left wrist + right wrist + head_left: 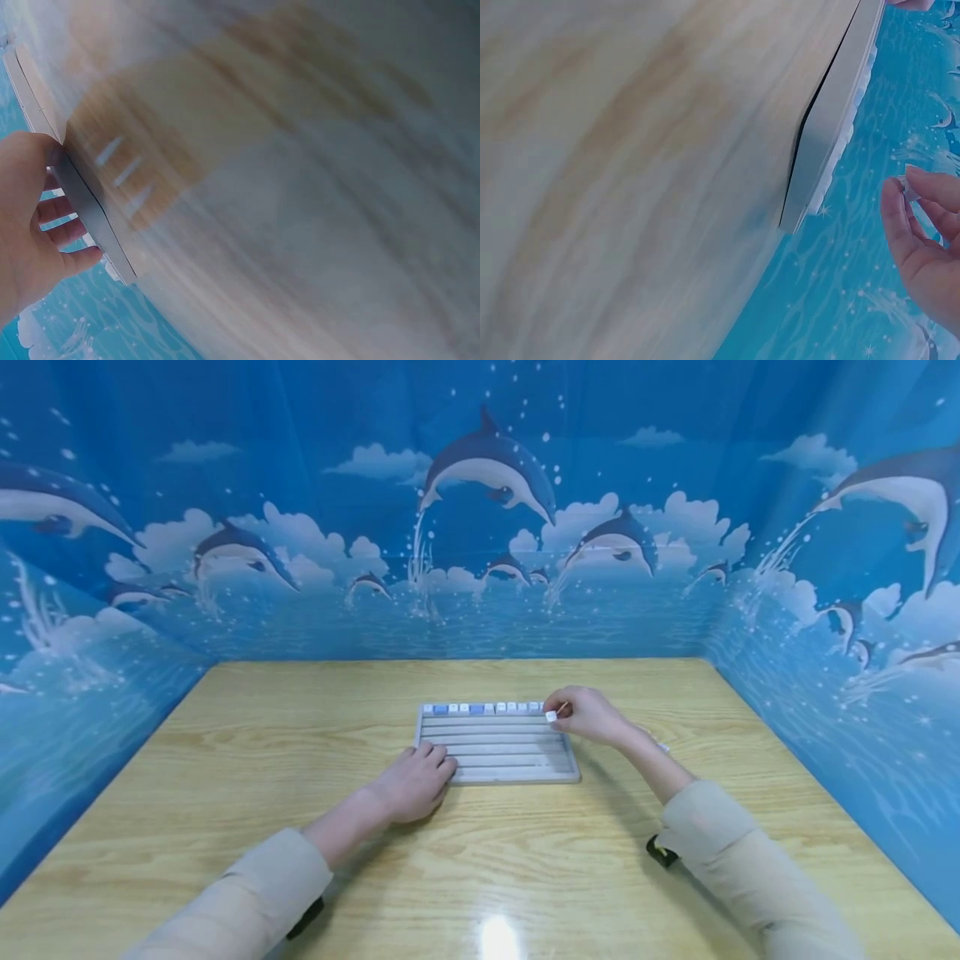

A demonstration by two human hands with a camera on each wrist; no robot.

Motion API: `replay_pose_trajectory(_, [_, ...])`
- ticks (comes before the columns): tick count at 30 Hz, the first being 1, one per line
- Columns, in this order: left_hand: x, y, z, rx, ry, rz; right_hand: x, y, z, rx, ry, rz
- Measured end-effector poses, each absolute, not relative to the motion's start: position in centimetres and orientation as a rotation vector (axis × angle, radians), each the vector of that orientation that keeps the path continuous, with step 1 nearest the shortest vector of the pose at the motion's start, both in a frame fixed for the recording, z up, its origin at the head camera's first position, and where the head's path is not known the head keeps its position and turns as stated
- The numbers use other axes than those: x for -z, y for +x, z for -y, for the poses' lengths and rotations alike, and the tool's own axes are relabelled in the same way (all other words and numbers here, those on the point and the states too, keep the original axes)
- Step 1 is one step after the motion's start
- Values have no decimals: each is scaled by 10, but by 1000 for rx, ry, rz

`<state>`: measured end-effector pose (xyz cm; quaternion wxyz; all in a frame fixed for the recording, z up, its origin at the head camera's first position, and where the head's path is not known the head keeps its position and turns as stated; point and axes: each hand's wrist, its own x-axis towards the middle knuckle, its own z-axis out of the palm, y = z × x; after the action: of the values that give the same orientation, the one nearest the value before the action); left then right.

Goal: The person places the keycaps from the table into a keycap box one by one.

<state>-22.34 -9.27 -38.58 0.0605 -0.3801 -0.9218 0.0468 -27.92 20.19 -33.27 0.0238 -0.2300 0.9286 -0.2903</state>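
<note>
A pale keyboard (495, 749) lies flat on the table, with white and blue keycaps along its far row and bare ridged rows nearer me. Between thumb and fingers my right hand (588, 716) pinches a small white keycap (551, 716), just over the keyboard's far right corner. The right wrist view shows that hand (930, 225) with the keycap (909, 187) at its fingertips, mostly hidden. At the near left corner my left hand (416, 781) holds the keyboard. In the left wrist view its thumb lies against the keyboard's side edge (82, 202), with fingers over the top.
Behind my right forearm, small white pieces (663, 747) lie partly hidden on the wooden table (480, 860). A blue dolphin-print curtain (480, 610) closes off the back and both sides. Dark objects (662, 852) sit under both sleeve cuffs.
</note>
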Motion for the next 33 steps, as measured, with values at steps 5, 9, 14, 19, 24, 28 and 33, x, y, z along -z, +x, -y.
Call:
replay_pose_trajectory(5, [387, -224, 93, -147, -1148, 2790, 332, -283, -189, 881, -679, -2861])
replay_pose_trajectory(9, [387, -224, 94, -140, -1142, 2799, 332, -287, -178, 868, -691, -2869])
replay_pose_trajectory(14, [386, -224, 93, -140, -1145, 2801, 331, -290, -167, 872, -737, -2864])
replay_pose_trajectory(19, [385, -224, 93, -150, -1146, 2811, 331, -293, -156, 827, -791, -2857])
replay_pose_trajectory(24, [384, -224, 93, -151, -1135, 2828, 331, -298, -143, 747, -846, -2846])
replay_pose_trajectory(28, [385, -224, 93, -153, -1130, 2830, 330, -300, -129, 696, -850, -2820])
replay_pose_trajectory(33, [385, -224, 92, -161, -1133, 2826, 329, -304, -114, 630, -795, -2799])
